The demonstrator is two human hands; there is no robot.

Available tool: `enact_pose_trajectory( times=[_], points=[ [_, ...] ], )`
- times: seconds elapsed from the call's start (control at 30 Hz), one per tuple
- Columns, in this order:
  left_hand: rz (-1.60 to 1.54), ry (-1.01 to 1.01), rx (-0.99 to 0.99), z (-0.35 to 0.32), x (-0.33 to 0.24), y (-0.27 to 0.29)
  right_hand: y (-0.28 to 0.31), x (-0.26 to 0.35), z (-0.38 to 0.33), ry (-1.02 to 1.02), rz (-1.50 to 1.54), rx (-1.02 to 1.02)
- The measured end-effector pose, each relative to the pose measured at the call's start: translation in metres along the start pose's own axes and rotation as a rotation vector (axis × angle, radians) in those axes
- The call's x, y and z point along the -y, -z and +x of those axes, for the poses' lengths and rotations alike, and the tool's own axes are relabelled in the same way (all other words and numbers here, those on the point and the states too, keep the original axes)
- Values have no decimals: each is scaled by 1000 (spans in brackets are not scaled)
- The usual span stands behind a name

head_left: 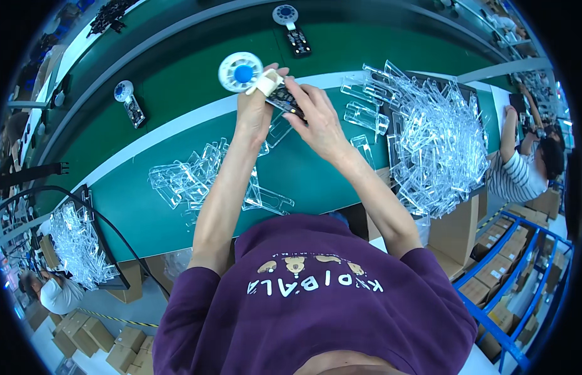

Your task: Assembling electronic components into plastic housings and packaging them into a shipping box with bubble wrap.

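Both my hands are at a small fan unit with a round white head (243,72), a blue hub and a dark circuit-board body (282,99). My left hand (256,111) grips it near the neck, where a cream-coloured wrap or piece (266,82) shows; I cannot tell whether it is on the fingers or the fan. The fingers of my right hand (321,122) close on the body's right end, partly hiding it. Beneath the hands and left forearm, clear plastic frames (200,175) lie loose on the green table (316,178).
A dark tray (475,109) at right is heaped with clear plastic frames (438,140); another heap (78,244) lies far left. Two similar fan units (291,31) (129,103) rest on the green strip beyond the pale edge. A black cable (109,219) arches at left. People (522,169) work nearby.
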State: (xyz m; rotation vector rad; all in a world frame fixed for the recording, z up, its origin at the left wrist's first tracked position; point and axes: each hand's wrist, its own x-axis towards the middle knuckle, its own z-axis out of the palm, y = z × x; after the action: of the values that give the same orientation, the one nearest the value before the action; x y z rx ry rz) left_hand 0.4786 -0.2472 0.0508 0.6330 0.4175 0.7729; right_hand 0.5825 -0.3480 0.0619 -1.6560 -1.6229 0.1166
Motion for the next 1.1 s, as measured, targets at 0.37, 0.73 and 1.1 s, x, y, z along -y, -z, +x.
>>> enact_pose_trajectory(
  times=[0.37,0.73,1.1],
  points=[
    [794,-500,88,-55,-10,-29,-41,8,23,-952,1470,-636],
    [1110,-518,-26,-42,-16,-19,-55,-9,41,-914,1249,-432],
    [1587,140,-624,163,-154,274,-42,-65,-28,194,-99,368]
  ],
)
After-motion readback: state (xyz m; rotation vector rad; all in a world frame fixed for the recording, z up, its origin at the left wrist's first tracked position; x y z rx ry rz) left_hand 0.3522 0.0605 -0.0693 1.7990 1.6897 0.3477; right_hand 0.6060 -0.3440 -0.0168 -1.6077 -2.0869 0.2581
